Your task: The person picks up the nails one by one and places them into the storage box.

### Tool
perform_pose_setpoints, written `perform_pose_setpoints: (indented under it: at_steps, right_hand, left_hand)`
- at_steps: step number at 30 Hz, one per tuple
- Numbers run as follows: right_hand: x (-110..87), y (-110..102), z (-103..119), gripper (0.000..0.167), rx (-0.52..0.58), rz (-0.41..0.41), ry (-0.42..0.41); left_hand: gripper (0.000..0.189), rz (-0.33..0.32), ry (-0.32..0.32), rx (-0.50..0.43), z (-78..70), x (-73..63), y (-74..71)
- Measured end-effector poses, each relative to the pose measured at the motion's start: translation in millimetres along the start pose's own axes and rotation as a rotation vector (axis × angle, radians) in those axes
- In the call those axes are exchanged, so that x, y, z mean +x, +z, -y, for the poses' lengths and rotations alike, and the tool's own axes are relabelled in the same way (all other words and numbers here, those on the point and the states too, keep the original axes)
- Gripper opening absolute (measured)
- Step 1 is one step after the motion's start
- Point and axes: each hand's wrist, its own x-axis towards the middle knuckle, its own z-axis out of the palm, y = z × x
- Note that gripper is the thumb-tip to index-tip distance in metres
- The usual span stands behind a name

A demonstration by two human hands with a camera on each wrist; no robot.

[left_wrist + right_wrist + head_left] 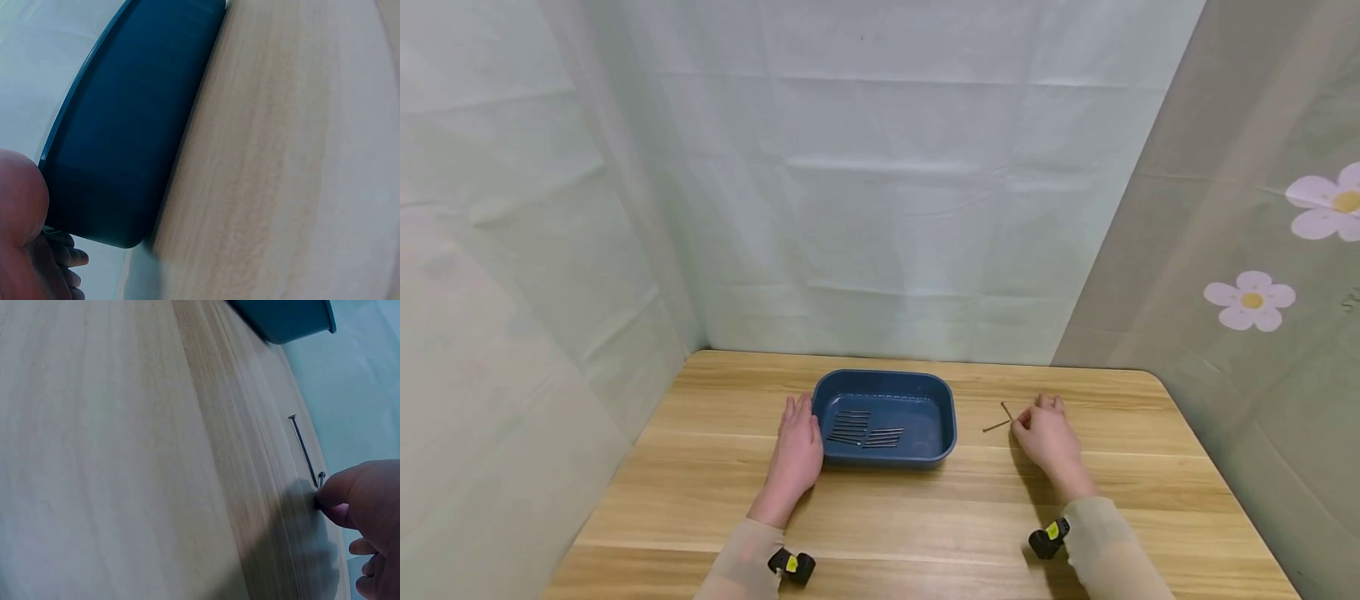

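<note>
A blue rectangular tray (pixel 925 457) sits on the table with several nails (pixel 882 437) lying in two groups on its floor. My left hand (pixel 799 450) rests against the tray's left side, fingers extended along the wall; in the left wrist view the thumb (pixel 22 197) is at the rim. Right of the tray, two loose nails are close together, one a long nail (pixel 303 450) lying on the wood. At their near ends, my right hand (pixel 1047 435) pinches with thumb and forefinger, the second nail's head (pixel 322 475) showing just beside the fingertips.
The wooden table (pixel 895 533) has its far edge against a pale hanging cloth (pixel 887 208). More cloth with printed flowers (pixel 1251 301) hangs on the right. Black wrist cameras (pixel 797 567) are strapped at both sleeves.
</note>
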Motion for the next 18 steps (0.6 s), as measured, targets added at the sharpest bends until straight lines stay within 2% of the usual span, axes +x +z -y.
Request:
perform_pose_setpoints:
  at_steps: [6, 18]
  right_hand:
    - [-0.5, 0.7, 0.4, 0.02, -0.027, -0.027, 0.017]
    - [-1.6, -0.6, 1.2, 0.031, -0.105, 0.0, 0.019]
  left_hand:
    - [0.049, -0.017, 0.017, 0.006, -1.2, -1.2, -1.5]
    - [0.049, -0.005, 0.006, 0.001, -1.6, -1.2, -1.3]
